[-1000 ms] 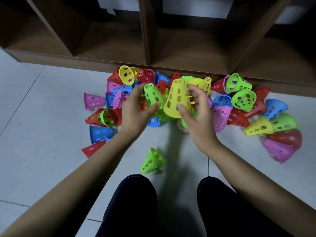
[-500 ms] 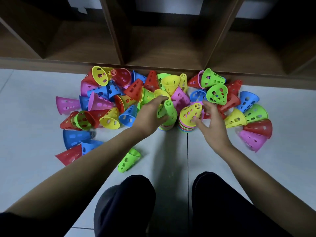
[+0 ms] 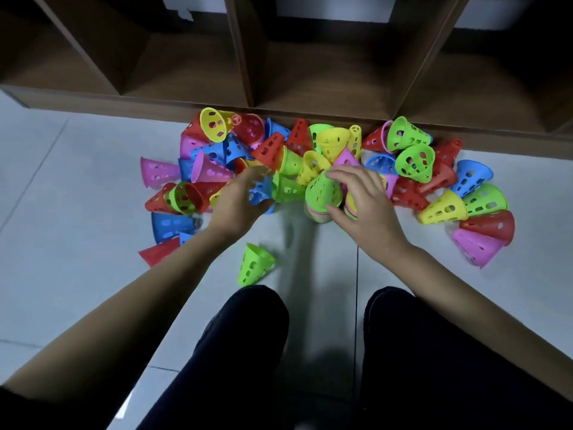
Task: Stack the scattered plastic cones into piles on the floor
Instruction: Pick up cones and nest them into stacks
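Head view: a person looks down at a big heap of cones (image 3: pixel 328 141) on a pale tiled floor (image 3: pixel 77 212).
Right hand (image 3: pixel 362 206): it is curled round a green cone (image 3: pixel 322 193). The thumb is on the near side and the fingers (image 3: pixel 344 175) reach over the top.
Green cone: it sits small end up on top of a pile (image 3: pixel 319 216) of cones. Pink and yellow rims peek out under it.
Pile: it stands on the floor at the near edge of the heap, in the middle.
Left hand (image 3: pixel 238 203): it is blurry. The fingers are spread and bent over a blue cone (image 3: pixel 259 193), just left of the pile. I cannot tell if it has hold of the cone.
Lone green cone (image 3: pixel 254 268): it lies on its side on the floor, apart from the heap, close to the left knee.
Heap: red, blue, pink, yellow and green cones with holes, most lying on their sides, up against the foot of the shelf.
Shelf (image 3: pixel 310 72): brown wood with open boxes, on the far side.
Knees (image 3: pixel 245 321): two, in dark trousers, at the near edge.
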